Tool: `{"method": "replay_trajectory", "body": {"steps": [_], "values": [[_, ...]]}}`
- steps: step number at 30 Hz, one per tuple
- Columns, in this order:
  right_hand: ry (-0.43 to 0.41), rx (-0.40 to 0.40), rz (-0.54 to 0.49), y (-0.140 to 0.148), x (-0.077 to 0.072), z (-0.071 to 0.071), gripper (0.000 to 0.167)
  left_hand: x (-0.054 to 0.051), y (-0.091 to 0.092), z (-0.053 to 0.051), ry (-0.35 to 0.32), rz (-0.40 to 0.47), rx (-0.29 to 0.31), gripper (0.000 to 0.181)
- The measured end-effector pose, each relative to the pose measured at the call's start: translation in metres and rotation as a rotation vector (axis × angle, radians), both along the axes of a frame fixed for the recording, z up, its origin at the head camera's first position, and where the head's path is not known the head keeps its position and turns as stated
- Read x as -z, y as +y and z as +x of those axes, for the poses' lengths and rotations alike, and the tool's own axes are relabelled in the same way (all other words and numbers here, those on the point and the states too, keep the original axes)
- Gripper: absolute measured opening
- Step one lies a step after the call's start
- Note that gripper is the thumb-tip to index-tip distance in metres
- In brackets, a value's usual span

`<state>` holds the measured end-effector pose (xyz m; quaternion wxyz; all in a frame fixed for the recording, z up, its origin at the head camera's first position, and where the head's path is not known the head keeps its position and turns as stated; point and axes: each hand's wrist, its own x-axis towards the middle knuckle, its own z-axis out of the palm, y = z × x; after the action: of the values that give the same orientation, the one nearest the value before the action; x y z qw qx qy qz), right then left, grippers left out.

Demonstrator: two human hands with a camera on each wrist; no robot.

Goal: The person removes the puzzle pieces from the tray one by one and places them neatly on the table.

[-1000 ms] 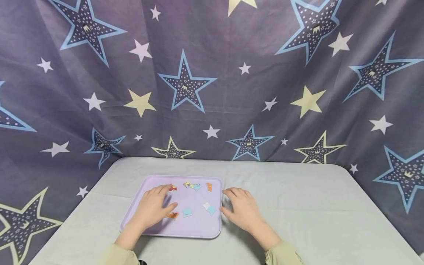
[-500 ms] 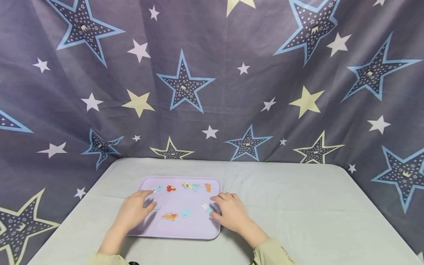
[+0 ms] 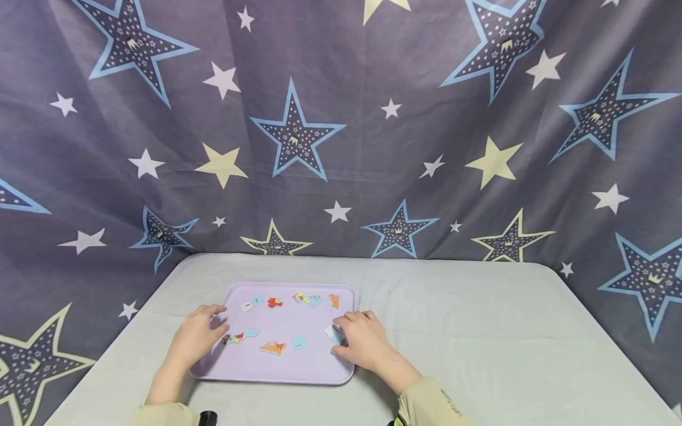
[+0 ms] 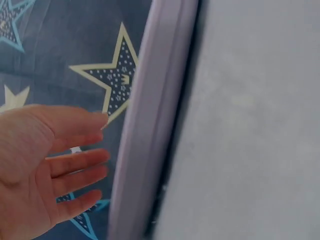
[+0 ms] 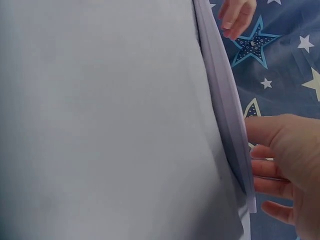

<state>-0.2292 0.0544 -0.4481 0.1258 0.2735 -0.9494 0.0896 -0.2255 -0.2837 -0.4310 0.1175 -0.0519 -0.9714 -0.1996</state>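
Note:
A lilac tray (image 3: pixel 290 373) holds several small flat pieces, perhaps puzzle pieces. Over its left rim hovers my left hand (image 3: pixel 194 337), fingers relaxed and apart, with nothing between them; nearest it lies a multicoloured piece (image 3: pixel 233 338) beside a light blue one (image 3: pixel 252 332). At the right rim, my right hand (image 3: pixel 366 342) has its thumb and fingers loosely bent around a white and light blue piece (image 3: pixel 334 335), partly hidden by them. Whether they touch it is unclear. The right wrist view shows the right hand's fingers (image 5: pixel 272 170) gently bent beyond the tray's rim.
Along the tray's back lie a white and blue piece (image 3: pixel 250 305), a red piece (image 3: pixel 274 302), a yellow and blue piece (image 3: pixel 307 299) and an orange piece (image 3: pixel 334 300). Nearer the front are an orange piece (image 3: pixel 273 348) and a blue piece (image 3: pixel 299 341). A pale cloth covers the table (image 3: pixel 479 331).
My left hand has moved left from over the tray to its left rim, uncovering pieces there. My right hand has come left from beside the tray to the white and blue piece.

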Motion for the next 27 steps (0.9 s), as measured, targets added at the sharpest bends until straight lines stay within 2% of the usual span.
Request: {"method": "replay_trajectory", "body": {"steps": [3,9,12,14,20,27], "values": [[-0.005,0.009,-0.007,-0.001,0.000,-0.001,0.048,0.004,-0.004,-0.003,-0.033,0.008,-0.014,0.047],[-0.014,0.010,-0.041,-0.002,-0.001,-0.001,0.041,0.006,-0.010,-0.008,-0.160,0.061,-0.041,0.061],[-0.024,0.009,-0.058,-0.003,-0.001,-0.001,0.038,0.007,-0.013,-0.009,-0.190,0.084,-0.044,0.064],[-0.027,0.009,-0.065,-0.003,-0.002,-0.002,0.036,0.008,-0.013,-0.009,-0.189,0.084,-0.037,0.062],[-0.039,0.003,-0.078,-0.003,-0.002,-0.003,0.032,0.011,-0.017,-0.008,-0.131,0.066,-0.003,0.056],[-0.064,-0.001,-0.124,-0.003,0.000,-0.006,0.028,0.015,-0.027,-0.008,-0.103,0.123,0.034,0.052]]}}
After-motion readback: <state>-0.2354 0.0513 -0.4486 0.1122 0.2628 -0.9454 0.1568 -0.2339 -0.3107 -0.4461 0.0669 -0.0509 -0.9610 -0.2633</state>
